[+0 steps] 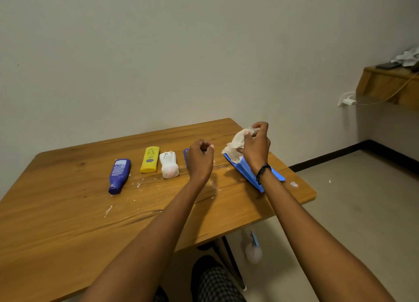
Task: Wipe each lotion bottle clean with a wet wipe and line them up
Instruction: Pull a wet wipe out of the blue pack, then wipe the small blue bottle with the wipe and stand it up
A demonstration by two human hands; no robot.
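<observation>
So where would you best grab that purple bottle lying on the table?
Probably around the wide body of the purple bottle, coming from above with fingers across its width. It lies flat, cap end toward the person, with bare table on both sides, so nothing seems to block that pinch.

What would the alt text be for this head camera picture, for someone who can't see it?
A person's right hand lifts a crumpled white wipe above a blue wipe pack on a wooden table, while the left hand hovers closed beside it. A purple bottle, yellow bottle and white bottle lie nearby among white smears.
</observation>
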